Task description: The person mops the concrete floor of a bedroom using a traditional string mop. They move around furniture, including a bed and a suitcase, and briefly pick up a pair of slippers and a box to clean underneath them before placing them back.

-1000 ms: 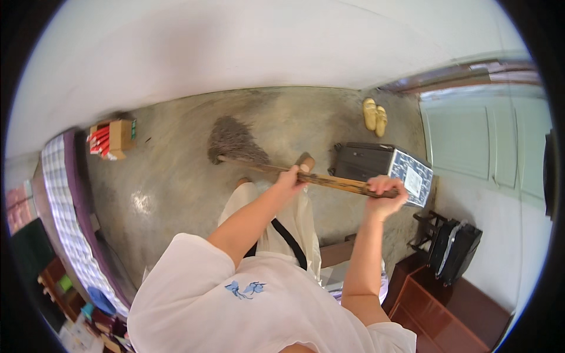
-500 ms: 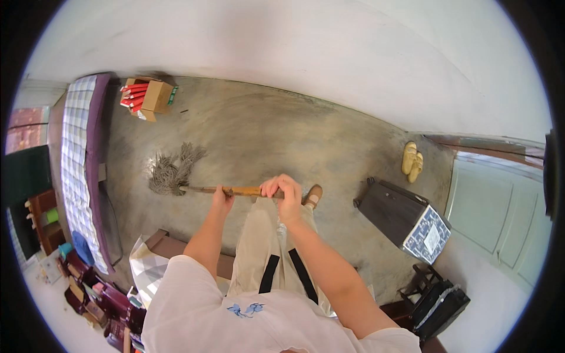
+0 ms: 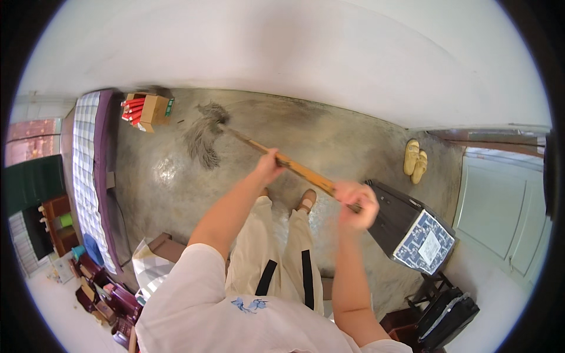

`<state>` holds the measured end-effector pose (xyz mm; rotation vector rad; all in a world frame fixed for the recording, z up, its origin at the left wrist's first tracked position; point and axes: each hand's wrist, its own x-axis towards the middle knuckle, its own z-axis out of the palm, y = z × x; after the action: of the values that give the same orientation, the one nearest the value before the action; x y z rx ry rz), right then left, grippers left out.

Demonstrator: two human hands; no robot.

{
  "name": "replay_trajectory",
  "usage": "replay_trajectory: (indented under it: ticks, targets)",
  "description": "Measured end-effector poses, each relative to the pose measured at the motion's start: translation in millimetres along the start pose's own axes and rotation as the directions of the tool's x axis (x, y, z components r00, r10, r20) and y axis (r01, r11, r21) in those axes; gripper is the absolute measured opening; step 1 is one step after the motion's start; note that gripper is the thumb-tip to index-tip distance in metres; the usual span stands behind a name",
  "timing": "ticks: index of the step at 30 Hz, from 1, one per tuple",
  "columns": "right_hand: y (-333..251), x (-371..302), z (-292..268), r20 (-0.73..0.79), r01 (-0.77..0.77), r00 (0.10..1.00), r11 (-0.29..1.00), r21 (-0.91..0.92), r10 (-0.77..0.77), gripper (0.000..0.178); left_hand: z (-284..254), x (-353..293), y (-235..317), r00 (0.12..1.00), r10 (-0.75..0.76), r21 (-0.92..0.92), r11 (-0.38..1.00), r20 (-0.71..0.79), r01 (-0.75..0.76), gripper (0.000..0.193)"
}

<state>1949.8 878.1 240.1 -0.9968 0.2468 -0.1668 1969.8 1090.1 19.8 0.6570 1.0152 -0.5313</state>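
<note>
The broom (image 3: 259, 147) lies with its long axis from ten o'clock bristles on the concrete floor (image 3: 329, 135) to four o'clock, left hand (image 3: 268, 167) clenched nearer the bristles, right hand (image 3: 356, 206) clenched at the handle end.

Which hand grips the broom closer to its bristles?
The left hand, partway down the broom handle toward the bristles; the right hand clasps the handle's upper end.

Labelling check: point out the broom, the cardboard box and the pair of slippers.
broom (image 3: 294, 167): head view, on the wooden handle between the two hands.
cardboard box (image 3: 154, 109): head view, on its brown side, by the wall.
pair of slippers (image 3: 415, 160): head view, where the two yellow slippers meet.
</note>
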Motion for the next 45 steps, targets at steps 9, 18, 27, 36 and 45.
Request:
replay_trajectory:
  ticks: [9, 18, 27, 36, 45]
  targets:
    - [-219.3, -68.7, -125.2, -0.387, 0.262, 0.83, 0.893, -0.367, -0.402, 0.024, 243.5, -83.1, -207.5, 0.839, -0.435, 0.182, 0.9, 0.326, 0.396, 0.023]
    - [-223.1, -71.7, -88.1, 0.004, 0.396, 0.811, 0.544, -0.74, -0.585, 0.016, 311.4, -71.7, -290.3, 0.598, -0.696, 0.294, 0.714, 0.397, 0.636, 0.016]
    - [-134.1, -69.7, 29.4, 0.43, 0.51, 0.86, 0.46, -0.727, -0.274, 0.007, 216.7, -59.4, -207.2, 0.389, -0.804, 0.35, 0.559, 0.449, 0.752, 0.019]
    - [-51.4, -111.1, 223.1, 0.585, 0.642, 0.752, 0.54, -0.544, -0.304, 0.02, 56.2, -109.5, 0.0, 0.475, -0.734, 0.099, 0.586, 0.486, 0.804, 0.017]
    - [11.6, -181.4, 351.3, 0.782, 0.52, 0.597, 0.828, -0.209, -0.177, 0.01, -157.4, -221.4, 146.7, 0.844, -0.369, -0.331, 0.799, 0.389, 0.502, 0.02]
